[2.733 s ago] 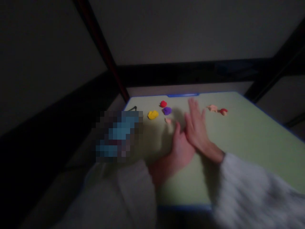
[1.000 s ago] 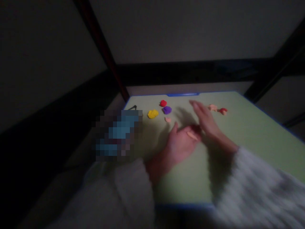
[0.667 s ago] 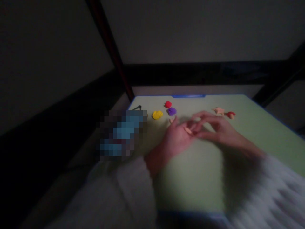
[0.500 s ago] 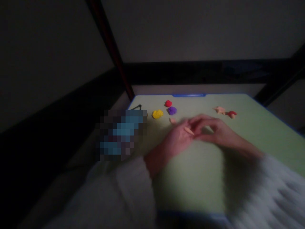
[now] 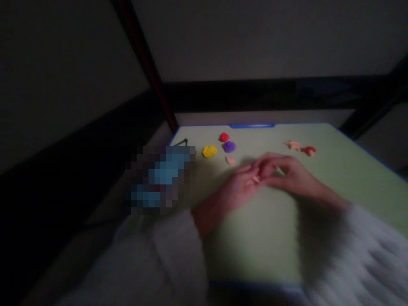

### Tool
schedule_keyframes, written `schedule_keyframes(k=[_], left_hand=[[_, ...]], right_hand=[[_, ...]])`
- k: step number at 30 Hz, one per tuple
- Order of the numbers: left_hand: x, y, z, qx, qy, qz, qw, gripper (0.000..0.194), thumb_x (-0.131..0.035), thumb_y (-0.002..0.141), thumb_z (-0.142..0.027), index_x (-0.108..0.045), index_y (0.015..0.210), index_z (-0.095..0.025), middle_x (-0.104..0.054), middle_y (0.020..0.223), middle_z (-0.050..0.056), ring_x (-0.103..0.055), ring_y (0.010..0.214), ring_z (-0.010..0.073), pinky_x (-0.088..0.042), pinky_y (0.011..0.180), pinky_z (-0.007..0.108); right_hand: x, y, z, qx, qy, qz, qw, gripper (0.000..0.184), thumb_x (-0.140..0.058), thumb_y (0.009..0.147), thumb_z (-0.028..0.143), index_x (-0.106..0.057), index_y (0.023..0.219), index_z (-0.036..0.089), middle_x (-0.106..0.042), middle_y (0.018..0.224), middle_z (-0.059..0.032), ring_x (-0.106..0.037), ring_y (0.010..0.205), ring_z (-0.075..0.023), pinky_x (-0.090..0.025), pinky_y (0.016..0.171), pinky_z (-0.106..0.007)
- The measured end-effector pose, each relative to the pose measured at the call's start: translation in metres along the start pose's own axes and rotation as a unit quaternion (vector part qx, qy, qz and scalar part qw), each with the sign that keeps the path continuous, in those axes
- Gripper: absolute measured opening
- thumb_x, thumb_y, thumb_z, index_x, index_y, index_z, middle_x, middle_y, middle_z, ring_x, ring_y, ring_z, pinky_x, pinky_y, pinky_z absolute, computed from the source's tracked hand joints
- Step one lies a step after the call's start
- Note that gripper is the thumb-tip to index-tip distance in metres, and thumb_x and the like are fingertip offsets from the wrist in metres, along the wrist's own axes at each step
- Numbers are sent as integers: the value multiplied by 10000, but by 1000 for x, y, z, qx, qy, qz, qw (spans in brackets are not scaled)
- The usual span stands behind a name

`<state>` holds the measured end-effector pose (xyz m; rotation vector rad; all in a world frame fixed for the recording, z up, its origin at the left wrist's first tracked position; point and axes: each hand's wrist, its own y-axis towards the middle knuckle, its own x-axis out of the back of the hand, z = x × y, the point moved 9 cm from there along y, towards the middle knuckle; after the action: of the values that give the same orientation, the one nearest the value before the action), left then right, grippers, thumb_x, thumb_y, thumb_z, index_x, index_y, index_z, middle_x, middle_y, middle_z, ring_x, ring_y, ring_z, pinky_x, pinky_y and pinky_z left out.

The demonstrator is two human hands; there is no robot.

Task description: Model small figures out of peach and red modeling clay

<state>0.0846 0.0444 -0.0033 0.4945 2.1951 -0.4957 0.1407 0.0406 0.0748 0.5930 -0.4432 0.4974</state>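
Above the middle of the board, my left hand is turned palm up, its fingers curled around a small peach piece of modelling clay. My right hand meets it from the right, thumb and fingertips closed on the same piece. The fingers hide part of this clay. Just beyond my left hand lies a small peach lump. Behind that sit a purple lump, a yellow lump and a red lump.
The pale green board has a blue rim and a blue handle at its far edge. Right of the lumps lie a peach clay shape and a red-and-peach mushroom shape. A blurred-out blue object lies at the left edge.
The peach clay between my hands has turned and shifted slightly toward my right fingertips, and less of it shows. Both hands stay nearly in place.
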Motion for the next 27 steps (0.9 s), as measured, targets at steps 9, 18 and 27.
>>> schedule_keyframes(k=[9,18,27], left_hand=[[-2,-3,2,3,-12,-7,1000,227,-377,827,-17,-587,824,-104,-643,896,76,-587,1003,148,-391,923,264],[-4,-4,1,-15,-33,-15,999,207,-384,833,-12,-564,773,-94,-584,824,51,-580,855,112,-381,862,238],[2,0,5,-3,-21,-28,999,282,-364,820,13,-587,702,-112,-573,727,23,-574,735,77,-430,731,181]], right_hand=[[-2,-1,0,5,-23,0,1000,126,-643,775,242,-598,675,178,-633,856,-60,-601,801,-172,-462,716,-308],[-4,-1,-2,-9,-55,-8,998,152,-638,766,215,-552,648,173,-617,798,-60,-584,759,-171,-448,658,-293],[-8,-1,-10,-18,-41,-4,999,203,-660,754,272,-528,632,176,-616,782,-57,-578,763,-178,-439,664,-300]])
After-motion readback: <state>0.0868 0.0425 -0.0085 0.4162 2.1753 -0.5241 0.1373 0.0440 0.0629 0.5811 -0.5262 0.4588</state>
